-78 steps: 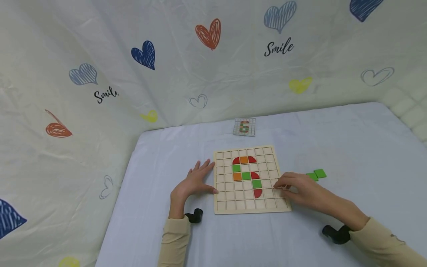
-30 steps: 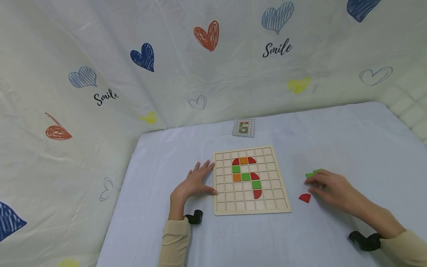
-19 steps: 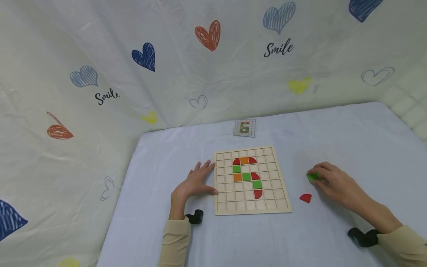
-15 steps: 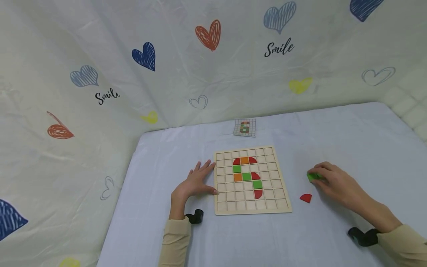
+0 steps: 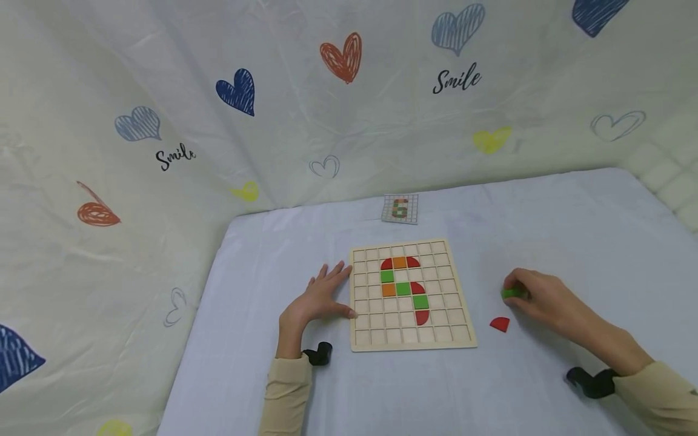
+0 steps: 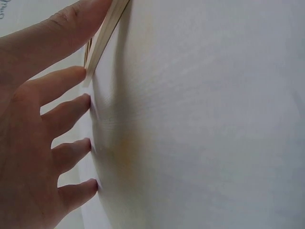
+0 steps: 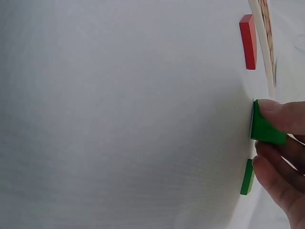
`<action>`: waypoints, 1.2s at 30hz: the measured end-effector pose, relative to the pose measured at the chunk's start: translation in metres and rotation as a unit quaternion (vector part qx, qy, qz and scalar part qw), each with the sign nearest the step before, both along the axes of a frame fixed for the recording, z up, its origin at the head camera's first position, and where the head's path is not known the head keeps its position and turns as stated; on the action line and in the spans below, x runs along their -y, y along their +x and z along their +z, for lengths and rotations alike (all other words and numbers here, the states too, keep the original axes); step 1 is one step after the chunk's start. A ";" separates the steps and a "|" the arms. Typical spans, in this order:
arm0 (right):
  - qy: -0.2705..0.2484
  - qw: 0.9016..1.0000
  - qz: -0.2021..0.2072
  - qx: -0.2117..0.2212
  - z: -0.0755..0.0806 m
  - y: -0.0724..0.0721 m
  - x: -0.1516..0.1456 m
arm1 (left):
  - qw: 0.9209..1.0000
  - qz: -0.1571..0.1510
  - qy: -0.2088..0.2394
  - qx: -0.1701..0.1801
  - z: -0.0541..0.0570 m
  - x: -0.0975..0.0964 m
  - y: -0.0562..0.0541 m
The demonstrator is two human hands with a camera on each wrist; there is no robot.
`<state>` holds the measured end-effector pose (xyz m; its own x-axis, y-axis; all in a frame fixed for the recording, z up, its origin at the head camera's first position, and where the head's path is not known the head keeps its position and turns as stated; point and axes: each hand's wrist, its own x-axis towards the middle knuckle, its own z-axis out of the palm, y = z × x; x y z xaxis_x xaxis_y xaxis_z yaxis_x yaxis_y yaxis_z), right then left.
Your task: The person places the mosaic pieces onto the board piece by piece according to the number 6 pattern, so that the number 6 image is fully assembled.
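Observation:
My right hand [image 5: 545,298] pinches a green square tile [image 7: 265,126] between thumb and fingers, right of the wooden grid board [image 5: 377,335]. The tile is tilted up, close to the table. In the right wrist view, a second green tile [image 7: 247,177] lies on the table beside my fingertips. A red quarter-circle tile [image 5: 499,324] lies flat between that hand and the board. My left hand [image 5: 316,298] is spread at the board's left side, thumb and index fingertip at its edge. Red, orange and green tiles sit in the board's cells, including an orange square [image 5: 388,290].
A small card [image 5: 400,209] with a coloured grid pattern lies behind the board. The table has a white cloth [image 5: 403,393]; a curtain [image 5: 382,115] printed with hearts hangs behind it. Black wrist cameras, such as the left one [image 5: 322,353], jut from both wrists.
My right hand has moved right from the board's edge to the green tiles and taken hold of one. The red quarter-circle now shows on the table. My left hand has stayed put.

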<state>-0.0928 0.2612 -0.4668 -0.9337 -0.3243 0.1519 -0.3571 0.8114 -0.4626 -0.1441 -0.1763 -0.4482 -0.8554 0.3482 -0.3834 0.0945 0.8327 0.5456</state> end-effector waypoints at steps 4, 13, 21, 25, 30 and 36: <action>-0.015 0.999 0.024 -0.037 -0.001 -0.001 0.001 | 1.000 -0.001 0.003 0.001 0.000 0.001 0.000; -0.095 0.981 0.096 -0.137 -0.002 -0.006 0.012 | 1.000 -0.001 0.000 0.001 0.003 0.000 0.001; -0.108 0.987 0.103 -0.057 0.007 -0.007 0.033 | 1.000 0.001 -0.002 0.000 0.002 0.001 0.002; -0.107 0.988 0.106 -0.013 0.012 -0.007 0.043 | 1.000 0.001 -0.003 0.001 0.001 0.001 0.002; -0.122 0.984 0.128 0.021 0.015 -0.006 0.056 | 1.000 0.001 -0.002 0.004 0.001 0.001 0.001; -0.119 0.981 0.143 0.048 0.018 -0.008 0.072 | 1.000 0.000 -0.004 0.000 0.001 0.000 0.000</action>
